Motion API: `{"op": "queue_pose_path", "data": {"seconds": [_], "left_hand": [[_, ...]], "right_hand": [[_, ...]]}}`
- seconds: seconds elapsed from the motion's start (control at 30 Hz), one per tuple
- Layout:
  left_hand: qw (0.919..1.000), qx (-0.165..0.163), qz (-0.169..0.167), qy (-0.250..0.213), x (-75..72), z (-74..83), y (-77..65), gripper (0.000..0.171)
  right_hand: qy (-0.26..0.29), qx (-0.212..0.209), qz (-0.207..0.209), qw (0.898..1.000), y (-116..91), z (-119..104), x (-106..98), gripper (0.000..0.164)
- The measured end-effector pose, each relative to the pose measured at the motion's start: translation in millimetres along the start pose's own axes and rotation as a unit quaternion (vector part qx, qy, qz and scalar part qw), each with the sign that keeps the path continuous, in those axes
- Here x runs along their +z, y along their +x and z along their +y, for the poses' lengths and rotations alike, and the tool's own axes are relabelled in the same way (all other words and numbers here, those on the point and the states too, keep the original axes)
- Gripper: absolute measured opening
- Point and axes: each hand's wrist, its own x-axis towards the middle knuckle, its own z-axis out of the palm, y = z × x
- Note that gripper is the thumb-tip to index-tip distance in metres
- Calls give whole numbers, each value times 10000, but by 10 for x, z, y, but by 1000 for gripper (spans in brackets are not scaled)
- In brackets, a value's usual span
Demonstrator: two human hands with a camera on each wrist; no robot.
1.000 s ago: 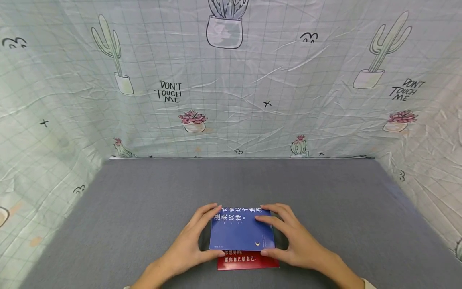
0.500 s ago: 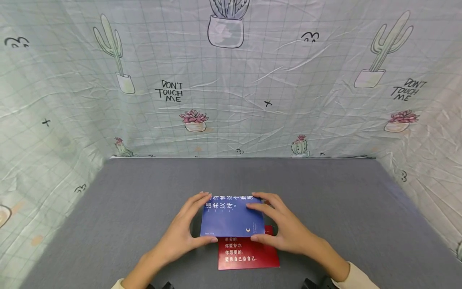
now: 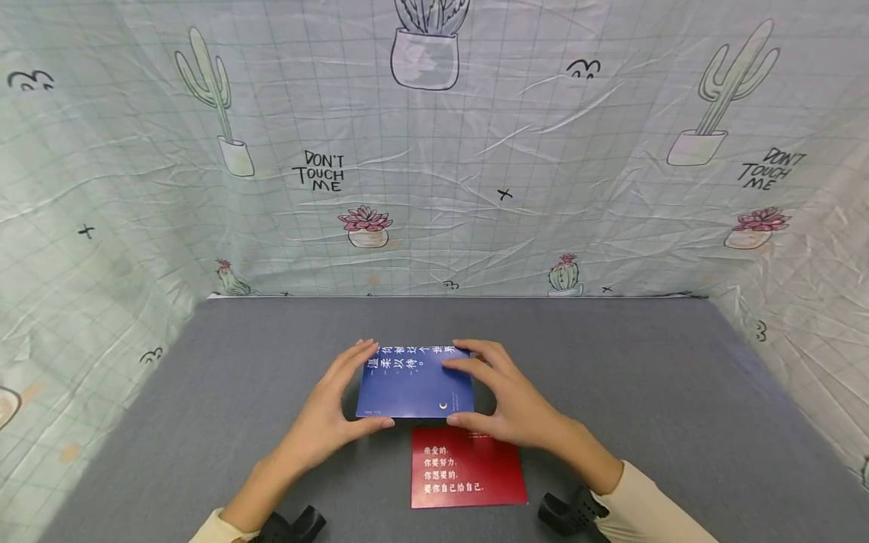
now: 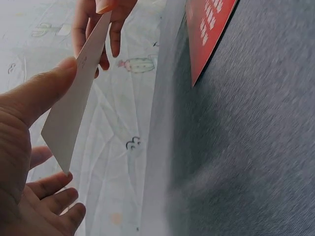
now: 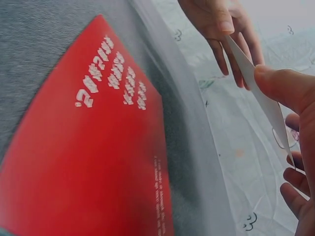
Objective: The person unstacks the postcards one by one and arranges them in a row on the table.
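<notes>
Both hands hold a blue card (image 3: 414, 388) with white Chinese characters and a small moon, raised above the grey table. My left hand (image 3: 326, 411) pinches its left side, thumb at the near edge and fingertips at the far edge. On the right side my right hand (image 3: 512, 400) grips it the same way, one finger lying over the printed face. The card's pale underside (image 4: 74, 108) shows in the left wrist view. A red card (image 3: 468, 471) with white characters lies flat on the table, nearer the body, apart from the blue one.
The grey table (image 3: 611, 362) spreads around the cards. A pale cloth (image 3: 434, 166) printed with cacti hangs behind it and along both sides. Black wrist devices (image 3: 295, 524) sit under the forearms, near the cream sleeves (image 3: 652, 505).
Both hands have carried the blue card up and to the left, away from the red card. More of the red card now shows; it has stayed in place.
</notes>
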Motion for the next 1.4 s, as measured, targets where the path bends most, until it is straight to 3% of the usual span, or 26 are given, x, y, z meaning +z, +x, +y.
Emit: {"op": "queue_pose_path", "data": {"seconds": [0.23, 0.87, 1.4], "left_hand": [[9994, -334, -17, 92, -85, -41, 82, 97], [9972, -713, 66, 234, -271, -259, 280, 100], [9937, -1073, -52, 315, -396, -584, 423, 99]], "right_hand": [[-64, -87, 58, 9999, 179, 22, 34, 63], [-117, 163, 33, 9998, 604, 67, 218, 63], [-202, 465, -313, 9982, 932, 147, 414, 64]]}}
